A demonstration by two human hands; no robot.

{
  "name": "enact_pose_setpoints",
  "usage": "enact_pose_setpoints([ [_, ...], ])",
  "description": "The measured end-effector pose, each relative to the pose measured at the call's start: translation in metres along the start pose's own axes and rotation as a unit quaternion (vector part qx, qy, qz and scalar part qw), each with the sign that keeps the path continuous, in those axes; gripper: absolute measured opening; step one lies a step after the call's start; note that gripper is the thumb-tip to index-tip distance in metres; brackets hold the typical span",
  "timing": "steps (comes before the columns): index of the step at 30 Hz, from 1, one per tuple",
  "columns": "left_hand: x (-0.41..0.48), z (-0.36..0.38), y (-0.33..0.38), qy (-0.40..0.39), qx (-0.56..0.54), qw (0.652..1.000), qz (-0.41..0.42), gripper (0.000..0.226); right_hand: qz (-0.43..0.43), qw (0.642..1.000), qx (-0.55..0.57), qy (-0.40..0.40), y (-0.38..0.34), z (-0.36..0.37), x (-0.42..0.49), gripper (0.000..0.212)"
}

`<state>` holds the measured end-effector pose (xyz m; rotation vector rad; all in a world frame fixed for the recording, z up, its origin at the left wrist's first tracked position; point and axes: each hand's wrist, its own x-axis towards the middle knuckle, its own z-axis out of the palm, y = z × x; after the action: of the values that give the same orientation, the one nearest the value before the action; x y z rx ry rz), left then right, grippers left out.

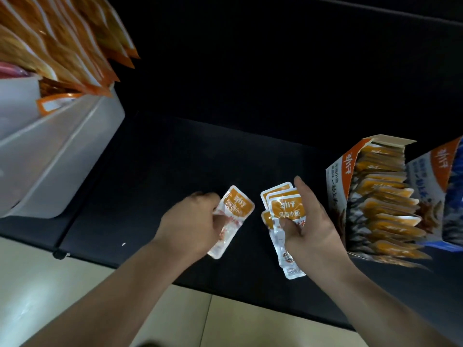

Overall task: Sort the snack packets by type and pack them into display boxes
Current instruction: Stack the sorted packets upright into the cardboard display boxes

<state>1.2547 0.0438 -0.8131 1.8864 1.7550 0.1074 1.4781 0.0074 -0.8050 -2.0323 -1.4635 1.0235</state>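
A black table carries the work, with pale floor tiles below its near edge and darkness behind. Left of the display box, well apart, a white plastic bin holds a heap of orange packets. The display box stands open, nearly filled with upright packets. Just left of it, the right hand grips a fanned stack of packets; the left hand pinches a single packet. Judged light, limp and slick; best held flat by the sealed edges, squared before insertion.
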Motion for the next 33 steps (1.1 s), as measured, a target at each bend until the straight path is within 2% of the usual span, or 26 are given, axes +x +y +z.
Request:
enact_pose_setpoints([
  [1,-0.006,0.002,-0.001,0.001,-0.118,0.993,-0.022,0.014,0.001,1.000,0.009,0.003,-0.001,0.000,0.000,0.079],
  [3,-0.022,0.003,0.009,-0.010,-0.379,0.922,-0.082,0.012,-0.002,1.000,0.028,0.004,-0.002,-0.001,0.000,0.079],
  [4,-0.030,0.006,0.017,-0.019,-0.455,0.885,-0.101,0.012,-0.005,0.999,0.039,0.001,-0.004,-0.001,0.000,0.079],
  [5,-0.035,0.011,0.022,-0.022,-0.482,0.870,-0.098,0.013,-0.006,0.999,0.053,-0.003,-0.007,0.000,-0.001,0.079],
  [12,-0.052,0.033,0.046,-0.026,-0.475,0.880,-0.010,0.017,0.016,0.987,0.159,-0.022,-0.027,0.000,-0.014,0.063],
  [13,-0.053,0.035,0.047,-0.008,-0.439,0.899,-0.001,0.019,0.021,0.984,0.176,-0.021,-0.029,-0.001,-0.014,0.061],
  [15,-0.053,0.037,0.045,0.042,-0.297,0.954,0.023,0.030,0.024,0.978,0.206,-0.014,-0.032,0.001,-0.015,0.055],
  [16,-0.052,0.037,0.045,0.055,-0.263,0.963,0.028,0.033,0.025,0.976,0.216,-0.011,-0.033,0.004,-0.015,0.055],
  [17,-0.051,0.037,0.047,0.050,-0.279,0.958,0.035,0.033,0.029,0.974,0.226,-0.013,-0.035,0.007,-0.016,0.057],
  [19,-0.053,0.035,0.058,0.016,-0.377,0.925,0.051,0.034,0.036,0.969,0.241,-0.028,-0.039,0.014,-0.020,0.066],
  [21,-0.056,0.031,0.067,0.003,-0.419,0.905,0.070,0.045,0.023,0.973,0.227,-0.027,-0.041,0.018,-0.022,0.073],
  [24,-0.060,0.024,0.074,0.021,-0.400,0.910,0.105,0.068,-0.003,0.971,0.239,-0.003,-0.043,0.009,-0.022,0.079],
  [27,-0.058,0.017,0.080,-0.032,-0.422,0.897,0.127,0.081,-0.015,0.966,0.260,0.001,-0.047,-0.013,-0.025,0.081],
  [30,-0.057,0.011,0.089,-0.064,-0.464,0.874,0.125,0.079,-0.039,0.971,0.233,-0.030,-0.050,-0.039,-0.033,0.088],
  [33,-0.064,0.015,0.103,-0.057,-0.457,0.880,0.121,0.075,-0.069,0.978,0.190,-0.058,-0.051,-0.074,-0.039,0.102],
])
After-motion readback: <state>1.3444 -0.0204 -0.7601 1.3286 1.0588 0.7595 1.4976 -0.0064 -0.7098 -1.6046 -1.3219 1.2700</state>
